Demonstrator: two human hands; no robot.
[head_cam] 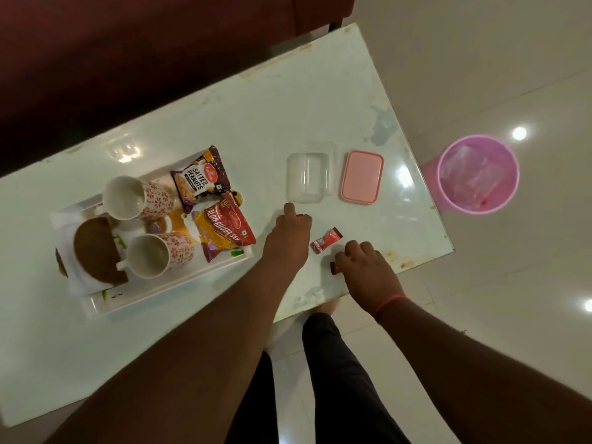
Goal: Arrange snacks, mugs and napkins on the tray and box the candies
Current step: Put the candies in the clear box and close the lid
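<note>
1. The left hand point(286, 238) rested palm down on the white table point(288, 100), its fingers curled over a small red candy point(300, 215) that peeked out at the fingertips; whether they gripped it could not be told.
2. The right hand point(365, 267) lay with fingers bent over a dark candy point(335, 268) at its thumb side; its grip was unclear too.
3. Between the 2 hands lay a loose red wrapped candy point(326, 240).
4. Just beyond the left fingertips stood an open clear box point(309, 177), its pink lid point(362, 177) beside it.
5. Left of the left hand, the tray point(153, 293) held 2 mugs point(123, 197), snack packets point(224, 229) and napkins point(96, 251).
</note>
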